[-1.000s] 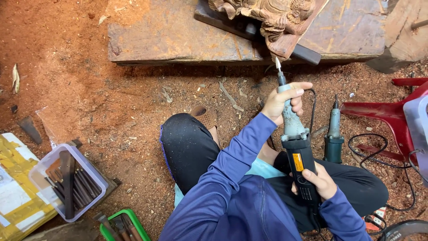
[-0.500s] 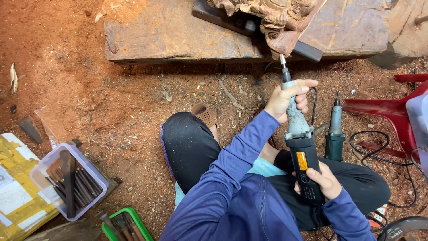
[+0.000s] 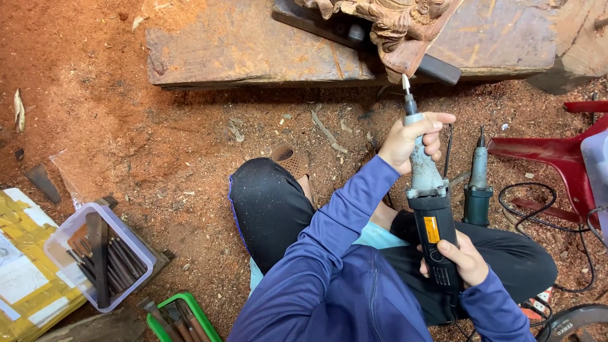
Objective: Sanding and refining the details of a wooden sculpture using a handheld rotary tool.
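Head view, left hand [image 3: 411, 139]: fingers wrapped around the grey neck of the die grinder [image 3: 427, 202].
Right hand [image 3: 465, 256]: gripping the grinder's black body, over the lap.
Grinder tip: pointed up, just below the carved wood piece [image 3: 386, 25] on the plank [image 3: 253, 44].
Change: the tip has crept closer to the carving since a second ago.
Nearby: a second grinder [image 3: 476, 187] lies on the sawdust, beside a clear tub of chisels [image 3: 101, 256].

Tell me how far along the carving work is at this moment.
Done: the reddish carved wooden piece on the thick wooden slab already carries deep relief detail, and sawdust covers the ground. In hand: the left hand grips the grey neck and the right hand the black body of a corded die grinder, its pointed bit just below the carving's lower edge; contact unclear. Left: cannot be judged here, since most of the carving is out of frame.
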